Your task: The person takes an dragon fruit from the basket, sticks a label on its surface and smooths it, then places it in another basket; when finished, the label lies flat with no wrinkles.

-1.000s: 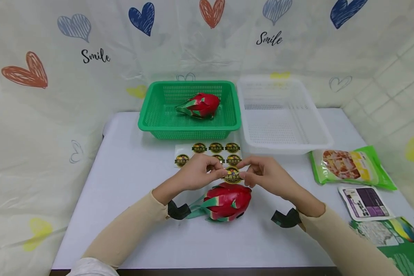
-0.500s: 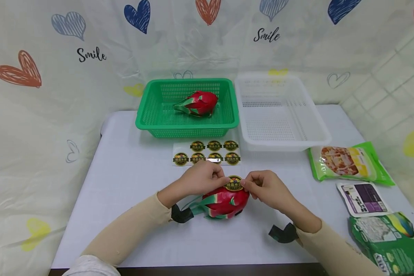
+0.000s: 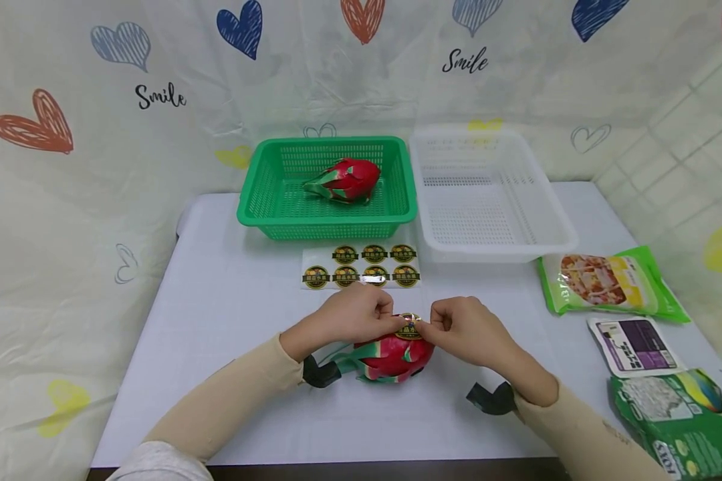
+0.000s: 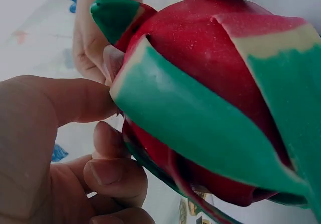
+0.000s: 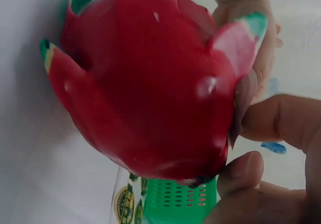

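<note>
A red dragon fruit (image 3: 391, 359) with green-tipped scales lies on its side on the white table, its leafy end to the left. On its upper far side sits a round black-and-gold sticker (image 3: 408, 329). My left hand (image 3: 350, 315) holds the sticker's left edge with the thumb, fingers curled behind it. From the right, my right hand (image 3: 478, 334) holds the other edge the same way. In the right wrist view, the sticker's edge (image 5: 244, 103) stands slightly off the fruit's skin by the thumb. The fruit's bulk hides most of the sticker in both wrist views.
Behind the hands lies a sheet of matching stickers (image 3: 361, 266). A green basket (image 3: 327, 220) with another dragon fruit (image 3: 351, 180) stands at the back, beside a white basket (image 3: 502, 252). Several packages, including a green-edged food bag (image 3: 610, 284), lie along the right.
Both hands have brought the sticker down and toward me, from above the fruit's far side onto its skin. The thumbs have moved inward over the sticker's edges.
</note>
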A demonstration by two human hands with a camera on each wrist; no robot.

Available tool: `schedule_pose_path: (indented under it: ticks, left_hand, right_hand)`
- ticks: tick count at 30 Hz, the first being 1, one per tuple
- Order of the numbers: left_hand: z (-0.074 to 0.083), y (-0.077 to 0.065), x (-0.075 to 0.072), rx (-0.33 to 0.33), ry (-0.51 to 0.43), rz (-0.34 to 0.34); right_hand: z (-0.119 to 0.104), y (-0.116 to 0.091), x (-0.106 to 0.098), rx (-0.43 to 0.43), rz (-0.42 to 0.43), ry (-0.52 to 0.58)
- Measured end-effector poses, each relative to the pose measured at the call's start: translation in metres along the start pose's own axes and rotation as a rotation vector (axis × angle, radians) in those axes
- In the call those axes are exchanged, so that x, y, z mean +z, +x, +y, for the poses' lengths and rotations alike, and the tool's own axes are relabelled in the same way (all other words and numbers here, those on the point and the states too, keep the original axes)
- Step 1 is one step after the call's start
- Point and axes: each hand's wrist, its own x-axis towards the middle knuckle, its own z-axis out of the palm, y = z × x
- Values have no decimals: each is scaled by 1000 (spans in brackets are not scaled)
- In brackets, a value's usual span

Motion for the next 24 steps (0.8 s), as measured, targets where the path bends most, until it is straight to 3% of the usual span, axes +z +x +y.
schedule_pose_path:
  ticks: [5, 11, 18, 24]
  left_hand:
    - [0, 4, 5, 10, -4, 4]
    - [3, 6, 8, 34, 22, 24]
    - [5, -1, 10, 39, 53, 67]
    - [1, -9, 10, 47, 63, 60]
  right_hand:
    - [3, 9, 2, 6, -30, 18]
    - [4, 8, 5, 16, -5, 7]
    - [5, -3, 4, 11, -2, 18]
    - [11, -12, 10, -18, 26, 95]
